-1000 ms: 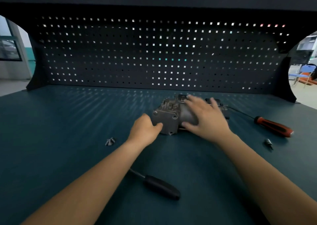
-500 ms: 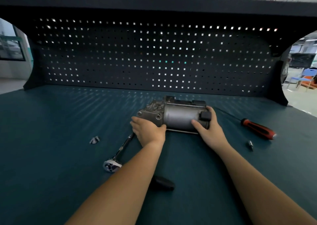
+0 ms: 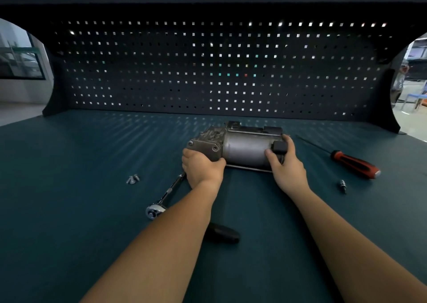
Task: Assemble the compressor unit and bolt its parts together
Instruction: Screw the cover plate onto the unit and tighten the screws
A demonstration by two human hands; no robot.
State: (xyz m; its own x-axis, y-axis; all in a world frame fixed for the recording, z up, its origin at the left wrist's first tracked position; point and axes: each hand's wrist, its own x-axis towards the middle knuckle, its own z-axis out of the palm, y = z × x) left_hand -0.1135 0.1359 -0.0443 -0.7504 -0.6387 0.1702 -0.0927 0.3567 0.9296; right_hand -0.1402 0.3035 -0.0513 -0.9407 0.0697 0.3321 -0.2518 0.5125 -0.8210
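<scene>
Lower centre, a chrome-headed ratchet (image 3: 153, 210) with a black grip lies unused on the ribbed teal mat (image 3: 69, 210). Left of centre, small shiny bolts (image 3: 132, 178) lie loose, so bolting looks unfinished. At mid-frame both hands clamp the compressor (image 3: 240, 148), which rests on the mat. The left hand (image 3: 202, 170) curls its fingers round the rough cast end, and the right hand (image 3: 287, 166) wraps the smooth steel barrel's far end beside a black plug. The two halves seem mated. At right lie a socket bit (image 3: 342, 183) and a red-handled screwdriver (image 3: 353, 164). Behind stands a dark perforated pegboard (image 3: 208, 72).
</scene>
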